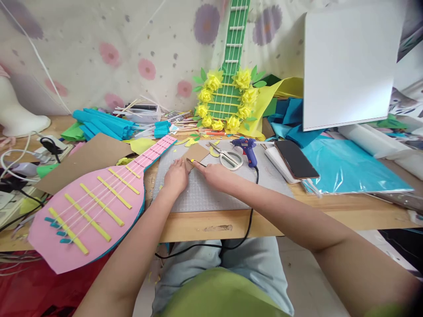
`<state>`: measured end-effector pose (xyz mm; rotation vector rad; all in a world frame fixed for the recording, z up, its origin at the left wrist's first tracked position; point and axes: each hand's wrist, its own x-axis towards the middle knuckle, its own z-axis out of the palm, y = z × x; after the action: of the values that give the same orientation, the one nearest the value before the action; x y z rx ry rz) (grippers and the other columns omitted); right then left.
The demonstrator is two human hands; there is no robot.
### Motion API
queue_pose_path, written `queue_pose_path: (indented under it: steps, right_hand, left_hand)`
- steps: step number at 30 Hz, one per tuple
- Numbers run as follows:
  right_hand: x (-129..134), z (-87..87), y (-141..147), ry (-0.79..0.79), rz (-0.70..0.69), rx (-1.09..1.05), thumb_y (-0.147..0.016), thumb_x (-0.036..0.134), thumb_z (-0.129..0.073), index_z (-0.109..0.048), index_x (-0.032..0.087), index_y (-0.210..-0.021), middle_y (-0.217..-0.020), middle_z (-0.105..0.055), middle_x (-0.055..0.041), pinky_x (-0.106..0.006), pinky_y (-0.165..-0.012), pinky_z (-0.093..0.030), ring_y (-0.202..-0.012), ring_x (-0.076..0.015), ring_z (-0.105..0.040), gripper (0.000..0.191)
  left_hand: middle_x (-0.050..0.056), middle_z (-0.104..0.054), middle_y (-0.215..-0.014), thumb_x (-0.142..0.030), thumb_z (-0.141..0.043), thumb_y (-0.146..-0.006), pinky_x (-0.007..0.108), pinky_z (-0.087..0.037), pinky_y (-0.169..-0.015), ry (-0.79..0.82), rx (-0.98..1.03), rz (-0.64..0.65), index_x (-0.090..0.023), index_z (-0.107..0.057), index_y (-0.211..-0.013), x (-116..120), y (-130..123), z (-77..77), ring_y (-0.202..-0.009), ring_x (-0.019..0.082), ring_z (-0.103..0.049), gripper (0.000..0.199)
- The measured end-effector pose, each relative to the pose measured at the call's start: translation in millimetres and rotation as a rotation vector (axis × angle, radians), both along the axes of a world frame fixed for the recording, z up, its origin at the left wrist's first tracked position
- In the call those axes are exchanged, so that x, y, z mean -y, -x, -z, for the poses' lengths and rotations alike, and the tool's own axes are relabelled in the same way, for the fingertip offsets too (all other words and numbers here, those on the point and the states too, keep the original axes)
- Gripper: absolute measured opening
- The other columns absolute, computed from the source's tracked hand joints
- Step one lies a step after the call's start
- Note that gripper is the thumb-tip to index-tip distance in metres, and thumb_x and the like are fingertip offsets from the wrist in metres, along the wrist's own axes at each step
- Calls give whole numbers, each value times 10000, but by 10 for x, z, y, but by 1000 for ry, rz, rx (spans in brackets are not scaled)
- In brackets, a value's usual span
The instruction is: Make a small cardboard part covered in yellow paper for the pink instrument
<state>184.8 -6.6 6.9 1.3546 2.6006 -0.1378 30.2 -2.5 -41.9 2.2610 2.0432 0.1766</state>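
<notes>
My left hand (176, 177) presses a small brown piece of cardboard (197, 152) down on the grey cutting mat (205, 198), fingers bent and close together. My right hand (215, 177) is closed around a slim craft knife (193, 161) with yellow and black parts. The knife's tip meets or hovers over the cardboard beside my left fingers; contact is too small to make out. Just beyond my right hand lie white-handled scissors (231, 160). A blue glue gun (247, 149) rests to their right, its black cord running off the table's front edge.
A pink paper lute (95, 198) overhangs the front edge at left. Behind the mat stands a green paper instrument (231, 66) with yellow flowers. At right are a phone (295, 158), blue wrapped sheets (350, 167) and a white board (346, 66). Cables lie far left.
</notes>
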Motion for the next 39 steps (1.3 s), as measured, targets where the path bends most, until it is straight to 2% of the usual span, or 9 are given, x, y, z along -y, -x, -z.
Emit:
queue_pose_path:
  steps: [9, 20, 24, 28, 31, 34, 39]
  right_hand:
    - [112, 47, -149, -13, -11, 35, -856, 107, -282, -69, 198, -1454, -969, -626, -154, -304, -664, -412, -809, -231, -629, 641]
    - [193, 84, -380, -16, -43, 41, -885, 161, -272, -116, 221, -1448, -891, -635, -112, -280, -591, -382, -717, -204, -615, 587]
    - [231, 121, -473, 15, -21, -13, -897, 201, -274, -123, 241, -1447, -892, -637, -97, -269, -597, -379, -728, -198, -614, 572]
    - [242, 144, -547, 38, 28, -77, -911, 266, -277, -154, 269, -1440, -928, -642, -86, -274, -640, -396, -777, -201, -617, 543]
    - [206, 106, -580, 45, 68, -161, -908, 282, -293, -156, 262, -1438, -1005, -644, -84, -289, -695, -415, -844, -207, -615, 549]
    - [123, 46, -561, -2, 136, -241, -903, 292, -298, -86, 226, -1447, -1123, -617, -103, -313, -741, -424, -917, -226, -604, 588]
    - [-90, 45, -307, -78, 265, -262, -900, 287, -290, -122, 196, -1438, -1227, -547, -128, -337, -789, -424, -998, -246, -571, 572]
  left_hand:
    - [209, -422, -1357, -201, -362, -880, 372, -320, -1048, -15, -19, 5, -7, -451, -1266, -18, 2, 27, -1287, 264, -368, 441]
    - [191, -440, -1350, -199, -388, -863, 379, -333, -1042, 4, -23, 4, -20, -472, -1248, -15, -2, -23, -1276, 276, -383, 432]
    - [167, -465, -1338, -226, -406, -857, 370, -367, -1014, 4, 0, 4, -55, -505, -1217, -18, 11, -56, -1266, 264, -400, 411]
    - [108, -532, -1287, -314, -446, -838, 377, -435, -932, -15, 53, -45, -152, -579, -1126, -4, 42, -71, -1202, 257, -474, 356]
    - [101, -501, -1318, -479, -532, -767, 378, -412, -951, -102, 118, -73, -169, -552, -1167, -8, 87, -33, -1190, 274, -475, 507]
    - [163, -457, -1339, -561, -605, -675, 393, -347, -1003, -168, 147, -48, -103, -455, -1262, -47, 133, 10, -1221, 309, -421, 759]
    - [168, -553, -1213, -496, -630, -681, 390, -386, -949, -172, 203, -82, -87, -413, -1281, -112, 169, 12, -1147, 304, -482, 758]
